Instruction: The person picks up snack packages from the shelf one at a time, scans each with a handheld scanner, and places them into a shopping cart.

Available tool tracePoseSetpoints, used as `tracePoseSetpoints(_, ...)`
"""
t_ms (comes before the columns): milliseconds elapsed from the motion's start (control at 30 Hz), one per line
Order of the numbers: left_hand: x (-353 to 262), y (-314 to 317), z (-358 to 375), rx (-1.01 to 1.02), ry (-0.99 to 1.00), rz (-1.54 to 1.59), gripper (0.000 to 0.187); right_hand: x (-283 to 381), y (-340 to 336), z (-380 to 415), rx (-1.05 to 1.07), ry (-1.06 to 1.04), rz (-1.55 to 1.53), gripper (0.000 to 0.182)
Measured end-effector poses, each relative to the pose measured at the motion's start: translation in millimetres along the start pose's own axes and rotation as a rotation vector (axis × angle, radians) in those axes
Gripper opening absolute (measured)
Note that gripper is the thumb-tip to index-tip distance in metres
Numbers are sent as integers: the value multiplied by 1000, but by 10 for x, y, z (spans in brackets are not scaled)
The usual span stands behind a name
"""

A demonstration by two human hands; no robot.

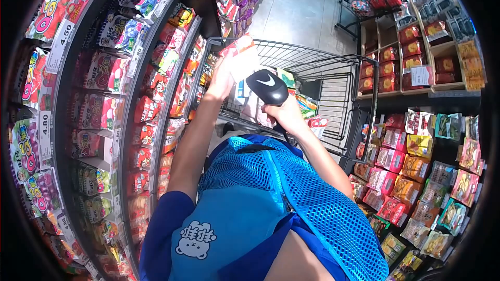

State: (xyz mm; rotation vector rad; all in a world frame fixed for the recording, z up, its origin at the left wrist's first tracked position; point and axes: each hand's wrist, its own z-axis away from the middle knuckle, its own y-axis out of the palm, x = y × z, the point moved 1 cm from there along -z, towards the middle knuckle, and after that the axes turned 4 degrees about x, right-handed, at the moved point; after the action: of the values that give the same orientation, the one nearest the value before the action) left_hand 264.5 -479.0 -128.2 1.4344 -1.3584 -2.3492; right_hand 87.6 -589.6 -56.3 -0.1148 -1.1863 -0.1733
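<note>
Over the wire cart (292,48), package (239,52) and scanner (267,88) held

Candy bags (37,80) are racked at left. The red-and-white package is pinched by the left grip (222,76). Near it, the black scanner is clasped in the right grip (285,114). At far right, packets (394,140) are displayed.

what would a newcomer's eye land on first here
Probably the black handheld scanner in the right hand, held over the wire cart beside a brightly lit packet in the left hand. Next, the bright blue mesh vest below, and the shelves of colourful packets on the left.
</note>
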Motion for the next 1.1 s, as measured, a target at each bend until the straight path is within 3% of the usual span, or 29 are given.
tracePoseSetpoints(400, 48, -21, -53, -15, -47, -14, 43, -115, -113, 314, -77, 16, -68, 21)
tracePoseSetpoints(467, 37, 13, -34, -2, -51, 20, 42, -115, -135, 313, -193, -143, 1, 25)
tracePoseSetpoints(500, 1, 95, 4, 59, -60, 42, 40, -107, -131, 298, -247, -224, 36, 28)
tracePoseSetpoints(600, -27, 228, 34, 239, -45, 181, 35, -97, -189, 243, -367, -89, 117, 23)
tracePoseSetpoints(633, 67, 276, 115, 124, -83, 221, 38, -78, -169, 201, -368, -108, 107, 24)
tracePoseSetpoints(667, 91, 344, 252, 198, -54, 208, 40, -56, -166, 187, -365, -125, 96, 25)
tracePoseSetpoints(733, 201, 368, 488, 328, -71, 318, 44, -271, -153, 67, -252, -169, -51, 29)
tracePoseSetpoints(800, 262, 307, 736, 166, -163, 171, 42, -429, -103, -20, -138, -250, -181, 31)
tracePoseSetpoints(833, 242, 239, 844, 96, -97, -45, 39, -369, 1, -10, -107, -205, -369, 40)
tracePoseSetpoints(867, 228, 117, 910, 25, -100, -133, 39, -388, -46, -10, 20, -145, -377, 48)
tracePoseSetpoints(967, 127, -180, 1123, 104, -173, -242, 41, -542, -42, -77, 271, 87, -296, 47)
tracePoseSetpoints(1067, -38, -551, 1327, 52, -318, -451, 32, -338, 254, -81, 335, -74, -191, 59)
tracePoseSetpoints(1100, -146, -603, 1424, -7, -257, -458, 18, -438, 251, -143, 403, -96, -189, 62)
